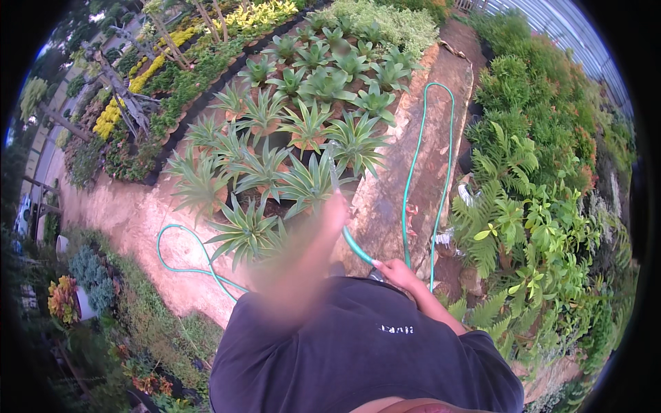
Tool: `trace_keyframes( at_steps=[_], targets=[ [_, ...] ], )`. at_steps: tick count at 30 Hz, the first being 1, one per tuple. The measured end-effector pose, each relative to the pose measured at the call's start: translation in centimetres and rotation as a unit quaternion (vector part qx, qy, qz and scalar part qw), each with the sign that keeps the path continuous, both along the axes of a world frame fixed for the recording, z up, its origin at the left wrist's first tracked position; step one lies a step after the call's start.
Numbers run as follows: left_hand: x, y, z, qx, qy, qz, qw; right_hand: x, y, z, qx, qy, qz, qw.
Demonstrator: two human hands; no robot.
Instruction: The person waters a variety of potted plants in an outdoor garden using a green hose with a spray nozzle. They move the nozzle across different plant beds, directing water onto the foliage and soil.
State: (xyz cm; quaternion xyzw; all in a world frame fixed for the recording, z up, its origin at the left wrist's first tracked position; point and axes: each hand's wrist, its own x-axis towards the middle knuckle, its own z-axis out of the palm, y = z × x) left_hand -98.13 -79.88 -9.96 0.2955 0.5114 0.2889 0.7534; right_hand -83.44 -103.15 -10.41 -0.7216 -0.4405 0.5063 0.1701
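Observation:
A green garden hose (pixel 357 248) runs between my two hands in front of my dark shirt. My left hand (pixel 336 210) is closed round its front end, and the forearm behind it is blurred. A stream of water (pixel 334 165) leaves the hose there, toward the spiky potted plants. Lower down, my right hand (pixel 395 271) grips the same hose, with fingers wrapped round it. Just beyond my left hand stand variegated, agave-like plants (pixel 308 184) with yellow-edged leaves in brown pots. Broader-leaved green rosette plants (pixel 327 84) fill the bed behind them.
More green hose (pixel 413 165) lies in a long loop on the dirt path to the right, and another loop (pixel 160 241) rests on the paved ground at left. Dense ferns and shrubs (pixel 530 158) border the right side. A black edging (pixel 206 113) bounds the bed's left.

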Motion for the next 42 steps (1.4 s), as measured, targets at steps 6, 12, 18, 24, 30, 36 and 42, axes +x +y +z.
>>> trace_keyframes(
  at_steps=[6, 12, 18, 24, 30, 36, 42],
  targets=[
    [-1.6, 1.2, 0.0, 0.008, -0.032, 0.014, 0.999, -0.4, 1.4, 0.7, -0.014, -0.005, 0.011, 1.0],
    [-3.4, 2.9, -0.2, 0.023, -0.046, 0.033, 0.998, -1.5, 3.0, 0.9, 0.011, 0.009, 0.013, 1.0],
    [-4.5, 4.3, 0.1, 0.038, -0.001, 0.014, 0.999, -2.4, 4.4, 0.9, 0.036, 0.008, 0.038, 0.999],
    [-5.4, 5.0, 0.7, 0.056, 0.035, -0.004, 0.998, -3.2, 5.4, 1.1, 0.026, 0.004, 0.05, 0.998],
    [-5.8, 5.7, 0.8, 0.067, 0.051, -0.017, 0.996, -3.5, 6.0, 0.3, 0.028, 0.004, 0.063, 0.998],
    [-6.0, 6.5, 0.7, 0.088, 0.054, -0.02, 0.994, -3.8, 6.5, 0.1, 0.041, 0.007, 0.056, 0.998],
    [-6.4, 6.9, 1.6, 0.084, 0.036, 0.005, 0.996, -4.2, 7.1, 0.3, 0.053, -0.003, 0.048, 0.997]
  ],
)
